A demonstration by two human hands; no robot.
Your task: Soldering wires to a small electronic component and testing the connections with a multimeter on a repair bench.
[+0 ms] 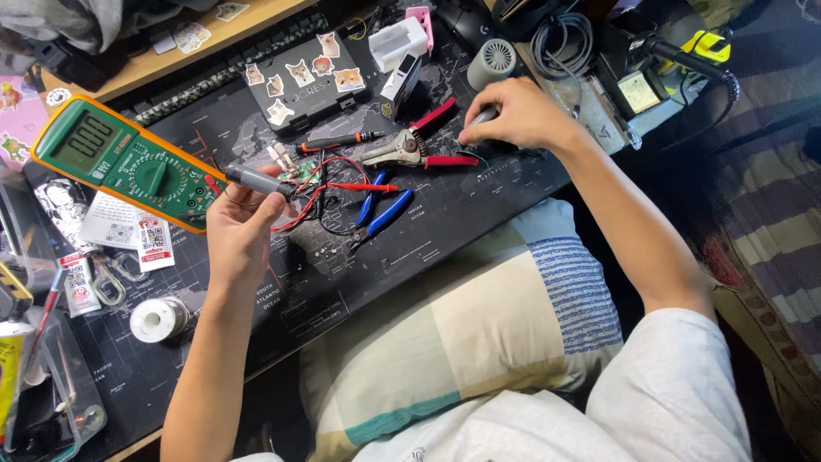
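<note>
My left hand grips a grey probe whose tip points at a small green circuit board with red and black wires looping around it. Just left of that hand lies a green and orange multimeter. My right hand is farther right, fingers closed around a second grey probe pressed down on the black desk mat. Red-handled wire strippers lie between the two hands, and blue-handled cutters lie below them.
A black case covered with cat stickers sits behind the board. A solder spool, a small grey fan, a coiled cable and a soldering station surround the mat. A striped pillow rests on my lap.
</note>
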